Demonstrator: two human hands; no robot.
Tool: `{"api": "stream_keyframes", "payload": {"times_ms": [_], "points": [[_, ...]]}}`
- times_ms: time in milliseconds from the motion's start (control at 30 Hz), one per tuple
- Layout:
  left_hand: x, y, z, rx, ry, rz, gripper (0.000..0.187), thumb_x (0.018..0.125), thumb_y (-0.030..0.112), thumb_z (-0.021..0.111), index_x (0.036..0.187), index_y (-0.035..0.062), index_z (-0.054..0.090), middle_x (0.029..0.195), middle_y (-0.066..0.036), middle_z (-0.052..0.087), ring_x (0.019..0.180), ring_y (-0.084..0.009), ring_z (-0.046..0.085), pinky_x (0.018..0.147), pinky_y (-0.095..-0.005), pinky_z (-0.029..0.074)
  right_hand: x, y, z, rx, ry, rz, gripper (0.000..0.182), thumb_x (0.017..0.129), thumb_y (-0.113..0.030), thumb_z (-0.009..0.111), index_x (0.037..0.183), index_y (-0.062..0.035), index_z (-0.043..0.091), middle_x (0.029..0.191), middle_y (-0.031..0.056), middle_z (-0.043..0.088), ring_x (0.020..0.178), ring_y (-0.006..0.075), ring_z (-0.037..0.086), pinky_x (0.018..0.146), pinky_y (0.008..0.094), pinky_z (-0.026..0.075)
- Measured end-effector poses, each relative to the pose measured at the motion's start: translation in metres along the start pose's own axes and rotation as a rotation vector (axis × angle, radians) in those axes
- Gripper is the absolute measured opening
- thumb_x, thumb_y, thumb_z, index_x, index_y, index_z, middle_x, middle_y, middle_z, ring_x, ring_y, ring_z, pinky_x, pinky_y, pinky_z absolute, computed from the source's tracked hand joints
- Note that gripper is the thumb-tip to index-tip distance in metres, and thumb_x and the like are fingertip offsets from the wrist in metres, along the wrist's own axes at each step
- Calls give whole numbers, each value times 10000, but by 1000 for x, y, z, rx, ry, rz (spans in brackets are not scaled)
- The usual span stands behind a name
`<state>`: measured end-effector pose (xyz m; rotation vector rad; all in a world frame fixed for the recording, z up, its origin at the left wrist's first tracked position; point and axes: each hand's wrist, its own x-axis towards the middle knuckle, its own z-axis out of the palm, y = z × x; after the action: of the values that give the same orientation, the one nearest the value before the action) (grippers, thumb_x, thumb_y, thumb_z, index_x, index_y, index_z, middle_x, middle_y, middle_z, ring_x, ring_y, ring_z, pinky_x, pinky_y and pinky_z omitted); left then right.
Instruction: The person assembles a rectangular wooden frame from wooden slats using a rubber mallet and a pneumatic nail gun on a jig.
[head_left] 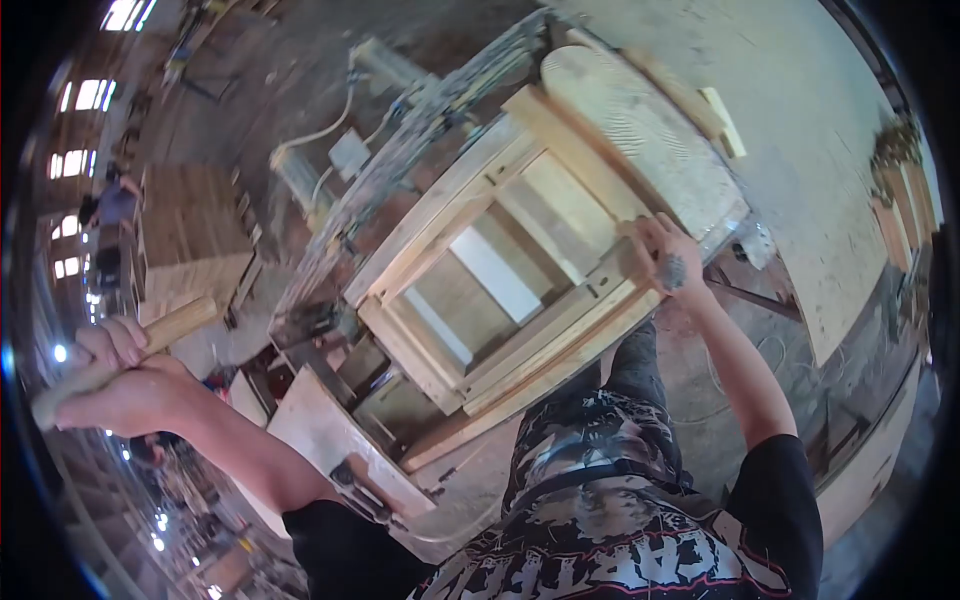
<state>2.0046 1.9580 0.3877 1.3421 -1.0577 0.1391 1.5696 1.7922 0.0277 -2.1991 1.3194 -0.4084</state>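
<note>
Left hand (125,385) fisted round a raised wooden hammer handle (120,360), head unseen; right hand (660,255) closed on a small grey object, pressed at the near corner of the wooden frame (500,280) on the workbench (330,440); frame looks mostly assembled, fastening judged ongoing.

L hand (120,375) fisted, raised out to the side, arm bent; R hand (660,250) closed, arm stretched fwd
</note>
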Motion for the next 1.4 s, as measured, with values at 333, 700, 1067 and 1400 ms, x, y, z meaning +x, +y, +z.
{"api": "stream_keyframes", "payload": {"times_ms": [333,700,1067,1400], "points": [[-324,-182,-89,813,76,-460,452,1005,520,379,939,87,492,763,-32,531,662,-154,533,576,-255,456,9,-3,4,-45,-46,-30,155,894,-191,631,1033,-125,647,929,95,632,843,303,668,725,393,532],[-255,-122,-54,491,448,-52,355,1016,332,487,1123,2,559,903,-63,631,789,-169,611,666,-269,506,-2,-4,10,-58,-31,-73,151,903,-182,632,1031,-102,636,904,101,643,774,261,670,701,364,524],[-214,-32,-124,215,211,-366,347,1025,268,537,724,101,490,622,-1,486,532,-67,455,451,-225,332,0,-1,11,-62,-37,-96,186,908,-195,623,1064,-96,648,954,104,671,816,290,677,723,378,529],[-345,-96,-147,1282,-618,-368,197,763,229,685,937,139,701,707,-144,685,660,-357,681,662,-481,558,7,6,14,-63,-32,-76,192,905,-208,634,1066,-104,636,931,92,669,778,251,669,704,368,527]]}}
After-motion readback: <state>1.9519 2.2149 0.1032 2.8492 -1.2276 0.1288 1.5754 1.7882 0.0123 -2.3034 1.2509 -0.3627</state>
